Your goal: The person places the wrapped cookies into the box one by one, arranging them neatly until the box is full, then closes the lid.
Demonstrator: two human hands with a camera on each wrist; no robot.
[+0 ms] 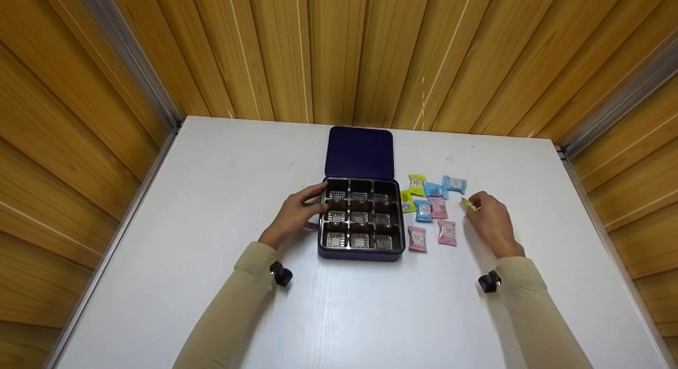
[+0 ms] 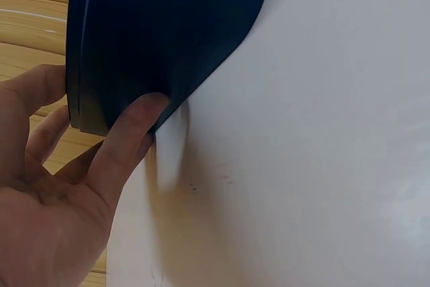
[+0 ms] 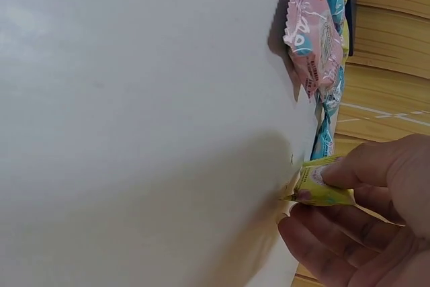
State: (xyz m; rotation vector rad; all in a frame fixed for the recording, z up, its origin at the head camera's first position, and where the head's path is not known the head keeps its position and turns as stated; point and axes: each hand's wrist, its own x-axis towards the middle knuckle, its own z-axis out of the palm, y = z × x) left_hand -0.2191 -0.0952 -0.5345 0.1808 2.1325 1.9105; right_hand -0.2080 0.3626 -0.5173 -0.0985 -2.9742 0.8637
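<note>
A dark blue tin point(image 1: 360, 255) stands with its lid folded back, and its black insert point(image 1: 361, 222) is divided into several compartments that hold no candy. Against the tin's left side rests my left hand point(image 1: 294, 214), fingers extended; the left wrist view shows this hand point(image 2: 60, 199) touching the dark side wall point(image 2: 175, 25). To the right of the candies, my right hand point(image 1: 492, 223) pinches a yellow wrapped candy point(image 3: 316, 183) between thumb and fingers just above the table. Pink candies point(image 1: 447, 233), blue candies point(image 1: 454, 184) and yellow candies point(image 1: 417, 184) lie right of the tin.
The white table point(image 1: 222, 162) reaches back to a wood-patterned wall point(image 1: 339, 56), with similar panels on both sides. The open lid point(image 1: 360, 152) lies behind the tin. A small black wrist device point(image 1: 490, 281) sits at each cuff.
</note>
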